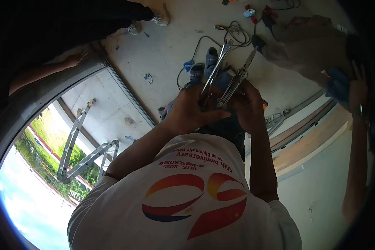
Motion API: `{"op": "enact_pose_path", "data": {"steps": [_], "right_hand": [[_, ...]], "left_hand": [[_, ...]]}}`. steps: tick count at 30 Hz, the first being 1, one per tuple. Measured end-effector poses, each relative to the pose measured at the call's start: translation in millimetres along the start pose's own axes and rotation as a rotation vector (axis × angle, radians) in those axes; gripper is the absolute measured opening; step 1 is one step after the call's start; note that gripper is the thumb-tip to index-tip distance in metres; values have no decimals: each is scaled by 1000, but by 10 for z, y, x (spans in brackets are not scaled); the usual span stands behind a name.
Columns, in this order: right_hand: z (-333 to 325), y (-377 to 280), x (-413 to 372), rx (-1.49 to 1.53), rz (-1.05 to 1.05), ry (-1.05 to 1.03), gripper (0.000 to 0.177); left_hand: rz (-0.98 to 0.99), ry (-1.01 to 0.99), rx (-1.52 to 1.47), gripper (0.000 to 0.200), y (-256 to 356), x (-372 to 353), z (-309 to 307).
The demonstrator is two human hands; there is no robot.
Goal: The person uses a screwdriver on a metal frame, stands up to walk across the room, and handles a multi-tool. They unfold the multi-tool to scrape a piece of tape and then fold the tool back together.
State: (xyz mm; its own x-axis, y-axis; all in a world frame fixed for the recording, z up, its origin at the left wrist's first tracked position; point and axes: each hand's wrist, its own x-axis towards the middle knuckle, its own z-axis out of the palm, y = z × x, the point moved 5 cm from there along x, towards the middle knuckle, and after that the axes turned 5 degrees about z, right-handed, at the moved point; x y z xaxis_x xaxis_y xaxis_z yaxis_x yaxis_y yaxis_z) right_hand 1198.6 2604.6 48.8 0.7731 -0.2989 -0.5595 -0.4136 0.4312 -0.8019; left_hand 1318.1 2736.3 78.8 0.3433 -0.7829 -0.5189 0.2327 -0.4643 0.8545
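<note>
My left hand [186,109] is closed around the lower end of a long, shiny, narrow metal piece [217,66], whose exact kind I cannot make out. My right hand [250,107] is wrapped round a folding multi-tool [234,87]; its pointed blade [249,59] sticks out away from me. Both metal things are close together in front of my shirt [187,166], over my legs. The fingertips of both hands are partly hidden in shadow and behind the metal.
Beyond my sandals [211,56], a cable [237,35] lies coiled on the floor [171,50]. A folded aluminium ladder [73,141] stands at left by the opening. One person's hand [74,59] is at left; another person in brown trousers [304,46] is at right, near a blue cloth [338,88].
</note>
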Motion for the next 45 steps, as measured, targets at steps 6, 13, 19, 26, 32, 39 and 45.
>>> {"op": "enact_pose_path", "data": {"steps": [6,13,19,26,32,39,45], "right_hand": [[-21,-206,-823,-119,-11,175,24],[-233,-104,-1698,52,-126,370,21],[-699,244,-2760,5,-252,556,37],[-1341,874,-4621,91,-461,829,65],[-1894,1318,-5965,134,-511,1051,61],[-2240,1631,-6654,67,-648,1275,59],[-2636,1635,-6843,-128,-647,1392,60]], "left_hand": [[1,-133,51,35,222,-372,402],[56,-303,51,25,314,-646,1024],[114,-439,73,18,164,-874,1987],[53,-864,-80,18,-265,-1385,3969],[30,-1068,46,20,-366,-1745,5468],[40,-1265,227,21,-385,-1796,6421],[-11,-1315,249,35,-229,-1698,6970]]}}
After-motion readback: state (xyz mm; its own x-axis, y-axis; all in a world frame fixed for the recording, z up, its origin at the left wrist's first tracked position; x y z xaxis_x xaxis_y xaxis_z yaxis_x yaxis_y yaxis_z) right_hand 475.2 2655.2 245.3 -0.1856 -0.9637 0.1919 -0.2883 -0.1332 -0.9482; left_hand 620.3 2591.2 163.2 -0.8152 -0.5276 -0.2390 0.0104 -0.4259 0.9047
